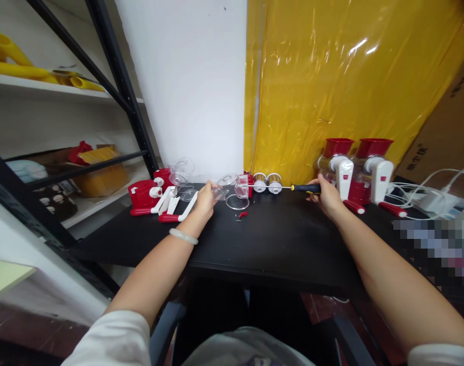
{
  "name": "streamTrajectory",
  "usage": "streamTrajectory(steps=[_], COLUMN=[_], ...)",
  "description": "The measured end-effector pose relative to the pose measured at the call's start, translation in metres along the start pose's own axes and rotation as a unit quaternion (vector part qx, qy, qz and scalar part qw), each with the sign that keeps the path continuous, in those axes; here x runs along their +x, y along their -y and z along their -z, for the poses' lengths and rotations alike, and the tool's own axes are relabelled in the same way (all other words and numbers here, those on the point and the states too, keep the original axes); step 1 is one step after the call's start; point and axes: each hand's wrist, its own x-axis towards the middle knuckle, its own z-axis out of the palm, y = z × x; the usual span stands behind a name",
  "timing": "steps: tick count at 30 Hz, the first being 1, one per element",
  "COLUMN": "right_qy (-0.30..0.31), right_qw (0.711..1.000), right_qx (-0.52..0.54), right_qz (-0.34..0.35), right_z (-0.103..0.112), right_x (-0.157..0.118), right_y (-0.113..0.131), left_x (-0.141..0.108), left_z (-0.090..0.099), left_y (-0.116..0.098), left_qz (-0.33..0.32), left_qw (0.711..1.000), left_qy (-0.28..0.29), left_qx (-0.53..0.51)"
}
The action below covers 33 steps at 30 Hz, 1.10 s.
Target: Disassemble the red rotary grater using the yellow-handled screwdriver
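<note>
Black-and-yellow-handled screwdriver [292, 188], long silver shaft

The table [277, 244] was black. To its far side hung a glossy yellow plastic sheet [349, 76] beside a white wall [186, 76]. The screwdriver [292, 188] over the table had a black and yellow handle and a silver shaft. At the table's right stood two red-and-white grinders [356, 168] with clear bodies; at its left lay red and white parts [155, 198]. The left hand [206, 200] wore a pale white bangle [183, 236]. Left of the table, black shelving [113, 76] held yellow pieces [10, 56].
</note>
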Motion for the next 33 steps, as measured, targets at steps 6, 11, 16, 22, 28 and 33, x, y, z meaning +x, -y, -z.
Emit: streamTrajectory(steps=[6, 11, 16, 22, 28, 33], right_qy=[0.022, 0.037, 0.062, 0.054, 0.046, 0.100], right_qw=[0.999, 0.995, 0.992, 0.998, 0.996, 0.987], right_qx=[-0.028, 0.095, 0.108, 0.004, 0.071, 0.129], right_qz=[0.023, 0.001, 0.026, 0.035, 0.015, 0.017], right_z=[0.001, 0.000, 0.004, 0.001, 0.000, 0.002], right_x=[0.001, -0.003, -0.001, 0.000, -0.005, -0.008], right_y=[-0.006, 0.002, 0.004, -0.004, 0.003, 0.009], left_x=[0.003, 0.003, 0.002, -0.001, -0.001, 0.000], left_z=[0.001, 0.002, 0.001, -0.001, 0.000, 0.000], left_y=[0.000, 0.003, 0.003, -0.003, -0.002, -0.001], left_qz=[0.003, -0.004, -0.011, 0.000, -0.002, -0.002], left_qw=[1.000, 1.000, 1.000, 1.000, 1.000, 1.000], left_qy=[-0.007, 0.001, 0.002, -0.014, -0.008, 0.002], left_qx=[0.002, 0.006, 0.014, 0.002, 0.007, 0.005])
